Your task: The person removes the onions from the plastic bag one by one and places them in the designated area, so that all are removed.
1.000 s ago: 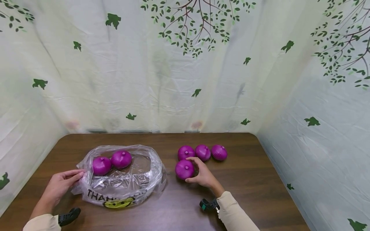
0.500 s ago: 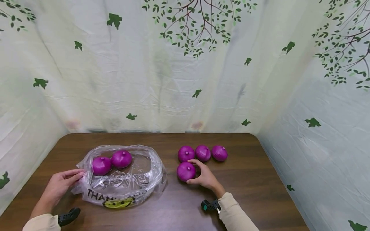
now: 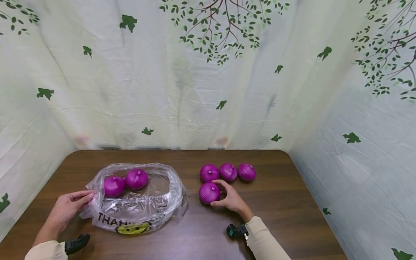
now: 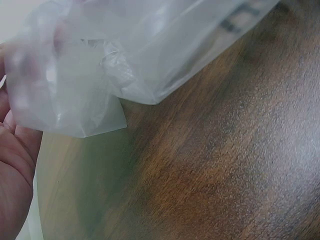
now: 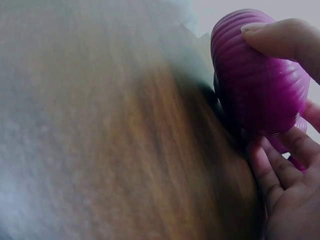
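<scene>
My left hand (image 3: 66, 209) pinches the left rim of a clear plastic bag (image 3: 177, 195) with black lettering and a yellow printed figure. The bag lies with its mouth spread wide; two purple onions, one at the left (image 3: 114, 186) and one behind it (image 3: 137, 179), sit inside. In the left wrist view, the bag's edge (image 4: 75, 110) hides most of the fingertips. My right hand (image 3: 232, 198) holds another purple onion (image 3: 209, 193), thumb on the near side and fingers on the far side. The right wrist view shows this onion's ridged skin (image 5: 260, 85) close to the tabletop.
Behind the held onion, three more purple onions form a row: left (image 3: 209, 173), middle (image 3: 228, 172) and right (image 3: 247, 172). Everything stands on a brown wooden table (image 3: 286, 224). A pale curtain (image 3: 182, 90) with leaf prints surrounds its back and sides.
The onion in my right hand has shifted slightly right and nearer to me, then stayed almost still. My left hand and the bag have hardly moved.
</scene>
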Demonstrator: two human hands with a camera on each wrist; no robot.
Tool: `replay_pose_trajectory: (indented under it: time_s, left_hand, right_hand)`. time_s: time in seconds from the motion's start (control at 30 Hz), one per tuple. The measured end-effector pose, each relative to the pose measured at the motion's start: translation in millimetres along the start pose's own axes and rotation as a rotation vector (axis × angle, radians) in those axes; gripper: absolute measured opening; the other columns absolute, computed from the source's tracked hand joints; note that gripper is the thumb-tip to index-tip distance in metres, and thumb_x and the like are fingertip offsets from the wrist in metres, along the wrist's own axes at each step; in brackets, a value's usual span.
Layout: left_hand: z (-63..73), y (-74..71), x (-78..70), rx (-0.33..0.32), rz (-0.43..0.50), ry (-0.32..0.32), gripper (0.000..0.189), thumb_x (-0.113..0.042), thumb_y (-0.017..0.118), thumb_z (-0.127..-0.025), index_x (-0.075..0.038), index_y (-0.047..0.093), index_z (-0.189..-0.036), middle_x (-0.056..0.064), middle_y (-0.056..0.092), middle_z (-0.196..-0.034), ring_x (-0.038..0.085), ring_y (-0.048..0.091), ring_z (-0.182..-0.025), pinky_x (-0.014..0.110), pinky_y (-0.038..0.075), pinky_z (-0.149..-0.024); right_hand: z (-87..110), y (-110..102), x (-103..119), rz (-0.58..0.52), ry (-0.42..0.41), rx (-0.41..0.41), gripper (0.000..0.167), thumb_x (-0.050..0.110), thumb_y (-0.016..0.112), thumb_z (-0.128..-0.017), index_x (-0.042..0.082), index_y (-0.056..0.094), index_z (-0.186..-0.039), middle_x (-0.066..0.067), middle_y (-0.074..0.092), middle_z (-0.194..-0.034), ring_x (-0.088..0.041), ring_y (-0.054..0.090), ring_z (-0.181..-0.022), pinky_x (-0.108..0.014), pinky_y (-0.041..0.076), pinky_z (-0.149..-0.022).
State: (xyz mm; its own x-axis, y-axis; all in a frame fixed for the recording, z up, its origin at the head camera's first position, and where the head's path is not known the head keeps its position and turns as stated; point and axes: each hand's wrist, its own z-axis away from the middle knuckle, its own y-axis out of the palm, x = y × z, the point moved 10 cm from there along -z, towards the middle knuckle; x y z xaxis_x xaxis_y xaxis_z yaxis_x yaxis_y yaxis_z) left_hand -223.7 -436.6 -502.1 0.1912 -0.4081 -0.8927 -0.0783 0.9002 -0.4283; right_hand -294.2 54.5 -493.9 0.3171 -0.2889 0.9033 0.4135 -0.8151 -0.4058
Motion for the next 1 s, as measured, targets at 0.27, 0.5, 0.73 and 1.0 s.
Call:
replay_pose_trajectory:
  time_s: [0.27,0.5,0.73,1.0]
  left_hand:
    - [0.3,0.3,-1.6,0.008,0.008,0.017,0.038,-0.027,0.063,-0.094,0.008,0.068,-0.109,-0.031,0.058,-0.088,-0.013,0.055,-0.082,0.012,0.051,-0.069]
    - [0.0,0.3,-1.6,0.014,0.033,0.02,0.027,-0.026,0.064,-0.094,-0.003,0.074,-0.103,-0.031,0.058,-0.088,-0.014,0.054,-0.082,0.012,0.05,-0.069]
    - [0.0,0.3,-0.3,0.011,0.021,-0.003,0.036,-0.029,0.064,-0.093,0.003,0.072,-0.107,-0.032,0.056,-0.088,-0.015,0.054,-0.082,0.011,0.05,-0.069]
    - [0.5,0.3,-0.3,0.005,0.018,0.003,0.034,-0.028,0.064,-0.094,0.002,0.072,-0.106,-0.032,0.056,-0.088,-0.014,0.054,-0.082,0.012,0.051,-0.069]
  right_hand:
    - [2.9,-1.4,9.0,-0.024,-0.002,0.018,0.069,0.001,0.082,-0.072,-0.008,0.047,-0.131,-0.022,0.053,-0.126,-0.036,0.053,-0.108,-0.046,0.046,-0.094]
    - [2.7,-1.7,6.4,-0.045,-0.005,0.009,0.069,0.001,0.082,-0.072,-0.008,0.047,-0.131,-0.023,0.053,-0.128,-0.035,0.052,-0.11,-0.045,0.045,-0.094]
    - [3.0,-2.5,9.4,-0.063,-0.021,-0.005,0.069,-0.001,0.082,-0.071,-0.01,0.047,-0.13,-0.024,0.052,-0.128,-0.036,0.051,-0.111,-0.043,0.045,-0.094]
    - [5.0,-5.3,13.0,-0.07,-0.026,-0.022,0.068,-0.001,0.081,-0.072,-0.01,0.047,-0.129,-0.025,0.052,-0.129,-0.037,0.051,-0.11,-0.049,0.046,-0.094]
